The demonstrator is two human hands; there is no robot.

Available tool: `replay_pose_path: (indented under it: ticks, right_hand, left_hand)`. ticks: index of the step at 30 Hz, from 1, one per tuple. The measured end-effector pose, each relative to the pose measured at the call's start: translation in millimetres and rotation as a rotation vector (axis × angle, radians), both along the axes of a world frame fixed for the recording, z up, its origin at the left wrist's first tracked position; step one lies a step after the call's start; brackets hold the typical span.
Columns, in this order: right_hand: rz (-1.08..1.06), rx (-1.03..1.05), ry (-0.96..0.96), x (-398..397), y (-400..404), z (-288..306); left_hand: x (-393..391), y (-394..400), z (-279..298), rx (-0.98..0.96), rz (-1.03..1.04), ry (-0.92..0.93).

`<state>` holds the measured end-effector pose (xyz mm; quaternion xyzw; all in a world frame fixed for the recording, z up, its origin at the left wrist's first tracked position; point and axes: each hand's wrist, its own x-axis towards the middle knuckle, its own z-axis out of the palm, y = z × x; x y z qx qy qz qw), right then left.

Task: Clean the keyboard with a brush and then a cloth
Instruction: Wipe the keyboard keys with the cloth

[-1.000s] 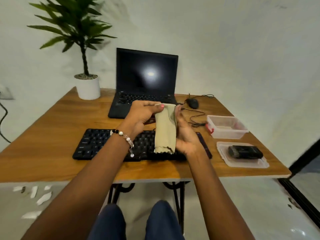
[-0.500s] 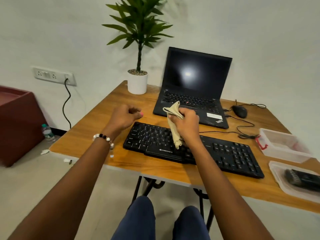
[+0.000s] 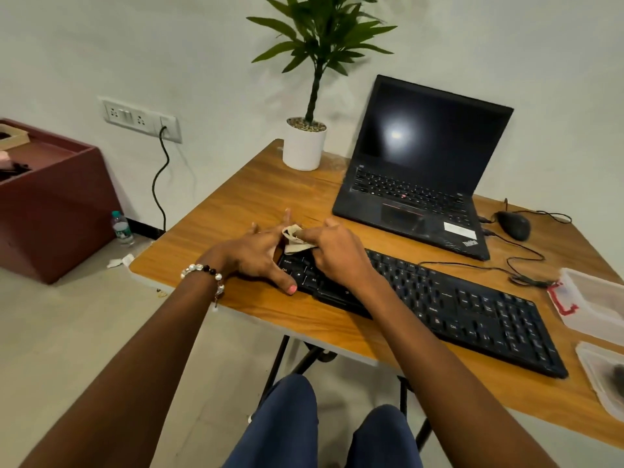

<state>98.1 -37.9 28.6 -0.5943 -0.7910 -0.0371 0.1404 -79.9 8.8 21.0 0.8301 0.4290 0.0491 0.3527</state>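
Observation:
A black keyboard (image 3: 449, 305) lies slanted across the wooden table (image 3: 236, 204). My right hand (image 3: 337, 255) presses a folded beige cloth (image 3: 293, 239) onto the keyboard's far left corner. Most of the cloth is hidden under the fingers. My left hand (image 3: 256, 255), with a bead bracelet at the wrist, rests with spread fingers on the keyboard's left end, its thumb on the front edge. The dark brush (image 3: 618, 373) shows only partly at the right frame edge, lying in a clear lid (image 3: 597, 376).
An open black laptop (image 3: 422, 170) stands behind the keyboard, a potted plant (image 3: 305, 143) to its left. A wired mouse (image 3: 513, 225) and a clear plastic box (image 3: 594, 302) sit at the right. A maroon cabinet (image 3: 50, 204) and a water bottle (image 3: 121, 228) stand on the floor at left.
The cloth went from being held up in both hands to lying pressed on the keyboard's left corner under my right hand. My left hand let go and came down onto the keyboard's left end. View swung left.

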Motion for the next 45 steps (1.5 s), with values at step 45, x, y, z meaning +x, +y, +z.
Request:
replay_pose_path:
  ticks: [45]
  right_hand:
    - [-0.209, -0.058, 0.046, -23.7, -19.9, 3.0]
  left_hand:
    - [0.2, 1.7, -16.1, 0.134, -0.041, -0.07]
